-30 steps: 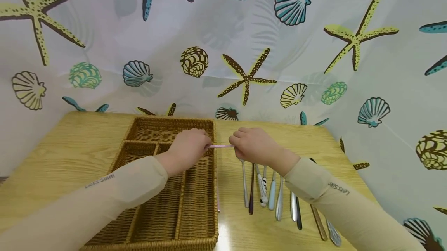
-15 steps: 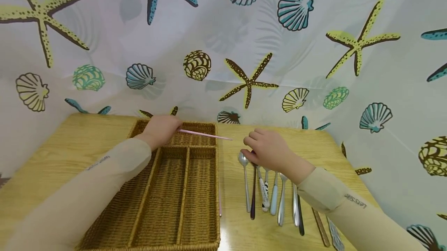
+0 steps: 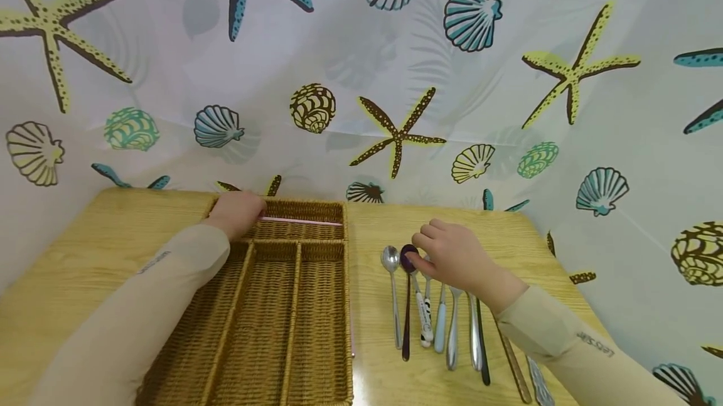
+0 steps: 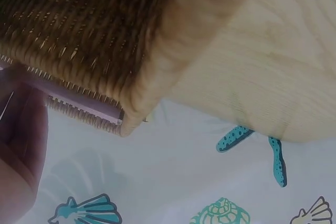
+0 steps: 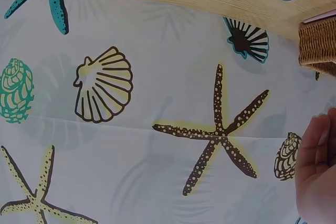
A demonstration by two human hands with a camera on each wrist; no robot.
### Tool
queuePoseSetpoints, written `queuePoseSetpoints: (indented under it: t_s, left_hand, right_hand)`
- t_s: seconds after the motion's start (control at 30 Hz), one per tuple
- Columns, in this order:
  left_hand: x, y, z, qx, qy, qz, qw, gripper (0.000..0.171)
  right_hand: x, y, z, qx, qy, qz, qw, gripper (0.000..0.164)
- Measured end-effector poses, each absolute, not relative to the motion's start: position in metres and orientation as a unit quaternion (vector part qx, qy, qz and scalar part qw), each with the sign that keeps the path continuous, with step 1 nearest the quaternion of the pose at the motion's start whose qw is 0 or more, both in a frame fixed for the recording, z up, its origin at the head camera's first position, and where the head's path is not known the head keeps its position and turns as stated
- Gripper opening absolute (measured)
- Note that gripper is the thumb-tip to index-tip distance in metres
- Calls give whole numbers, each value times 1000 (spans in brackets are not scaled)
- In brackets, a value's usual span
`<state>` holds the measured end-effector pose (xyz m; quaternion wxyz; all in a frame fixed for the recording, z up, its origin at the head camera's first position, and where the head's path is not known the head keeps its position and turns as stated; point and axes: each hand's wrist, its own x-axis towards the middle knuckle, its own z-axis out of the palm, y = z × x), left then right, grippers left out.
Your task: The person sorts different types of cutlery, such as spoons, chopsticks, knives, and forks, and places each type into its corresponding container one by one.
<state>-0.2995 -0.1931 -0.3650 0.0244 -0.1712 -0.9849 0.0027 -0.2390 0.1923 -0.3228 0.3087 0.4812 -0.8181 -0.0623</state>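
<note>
My left hand (image 3: 237, 211) is over the back compartment of the wicker basket (image 3: 346, 280) and pinches one end of a pink chopstick (image 3: 305, 222). The chopstick lies crosswise within that compartment, level with the rim in the left wrist view, where its end (image 4: 100, 109) sits near the basket's corner. My right hand (image 3: 452, 255) hovers, loosely curled and holding nothing, above the row of cutlery. Closest to its thumb is a purple spoon (image 3: 408, 261), beside a silver spoon (image 3: 390, 260).
Several utensils lie side by side on the wooden table (image 3: 373, 218), among them a blue-handled one (image 3: 440, 331) and a brown-handled one (image 3: 516, 368). A pink stick (image 3: 353, 337) lies along the basket's right side. A patterned cloth (image 3: 339, 29) hangs behind.
My right hand has let go of the pink chopstick and moved right over the cutlery. My left hand has carried the chopstick left and down into the basket's back compartment.
</note>
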Motion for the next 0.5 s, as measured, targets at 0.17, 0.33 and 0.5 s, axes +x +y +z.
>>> queuePoseSetpoints:
  t_s: [0.17,0.33,0.5]
  left_hand:
    - [-304,-189,-363,-165,-986,30,-1,41]
    - [-308,-185,-361,-167,-982,81,-33,20]
    - [-312,-184,-365,-156,-981,108,-51,10]
  right_hand:
    - [-237,196,-322,473,-823,-62,308,20]
    - [-237,199,-326,479,-818,-61,313,21]
    - [-236,204,-333,485,-812,-59,319,38]
